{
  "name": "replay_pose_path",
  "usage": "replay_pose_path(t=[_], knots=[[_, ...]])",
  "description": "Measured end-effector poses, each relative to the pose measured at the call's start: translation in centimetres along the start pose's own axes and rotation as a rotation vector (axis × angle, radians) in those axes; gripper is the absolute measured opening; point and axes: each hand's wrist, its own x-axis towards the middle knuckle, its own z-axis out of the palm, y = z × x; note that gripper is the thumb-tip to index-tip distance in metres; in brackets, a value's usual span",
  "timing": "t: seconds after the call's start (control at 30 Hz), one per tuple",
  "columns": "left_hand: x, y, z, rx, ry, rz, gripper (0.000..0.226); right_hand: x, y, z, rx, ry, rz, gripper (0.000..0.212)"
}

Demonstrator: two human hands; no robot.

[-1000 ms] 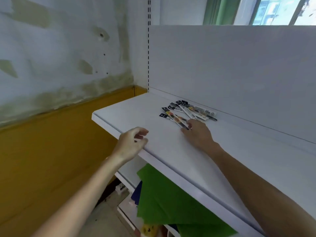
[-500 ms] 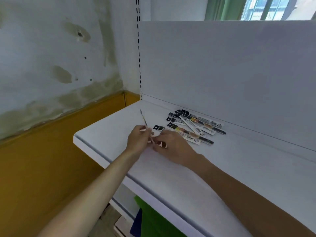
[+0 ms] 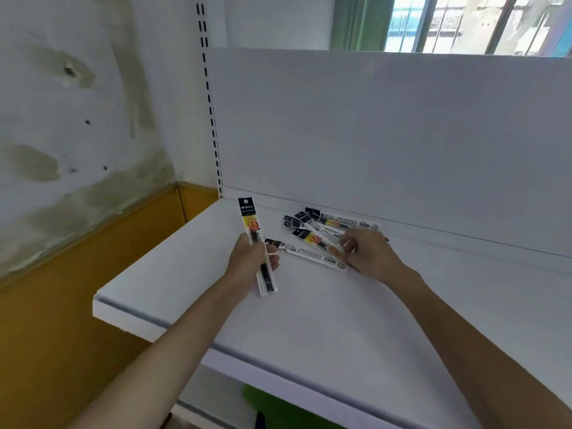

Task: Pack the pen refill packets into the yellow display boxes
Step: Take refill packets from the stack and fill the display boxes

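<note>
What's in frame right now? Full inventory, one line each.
held packet: one, black and yellow label, upright in the left hand
loose packets: several overlapping, exact count unclear, black, white and yellow, on the shelf by the back panel
shelf: one, white, centre
back panel: one, white, behind the shelf
upright: one, white with black slots, left of the back panel
wall: one, stained white over yellow, left
window: one, barred, top right
curtain: one, green, left of the window
sheet: one, green, under the shelf
yellow boxes: none in view
left hand: grips the held packet
right hand: fingertips on the loose packets, grip unclear
</note>
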Motion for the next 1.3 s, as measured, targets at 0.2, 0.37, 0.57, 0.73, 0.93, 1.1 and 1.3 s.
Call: replay_pose_path(t=[0.2,0.37,0.57,0.73,0.93,1.1,1.3], knots=[[0.1,0.6,-0.7,-0.038,-0.139,-0.041,0.012,-0.9,-6.9,1.1,0.427,0.147,-0.034,0.015],[0.5,0.6,-2.1,0.110,-0.145,0.136,0.020,-1.2,-11.0,3.6,0.359,-0.035,-0.182,0.011],[0.6,1.0,-5.0,0.071,-0.118,0.172,0.016,0.8,-6.6,4.6,-0.166,-0.014,0.011,0.026],[1.2,1.1,-6.0,0.084,-0.154,0.150,0.017,0.6,-6.6,4.1,-0.187,0.046,-0.059,0.030],[1.0,1.4,-4.8,0.022,-0.223,0.056,0.027,0.4,-12.0,3.5,0.802,0.032,0.158,0.015],[-0.3,1.1,-3.5,0.285,-0.392,0.243,0.033,-0.7,-13.8,3.9,0.747,0.094,0.144,0.018],[-1.3,1.2,-2.5,0.228,-0.458,0.216,0.019,-2.3,-11.3,2.8,0.681,0.104,0.219,0.014]])
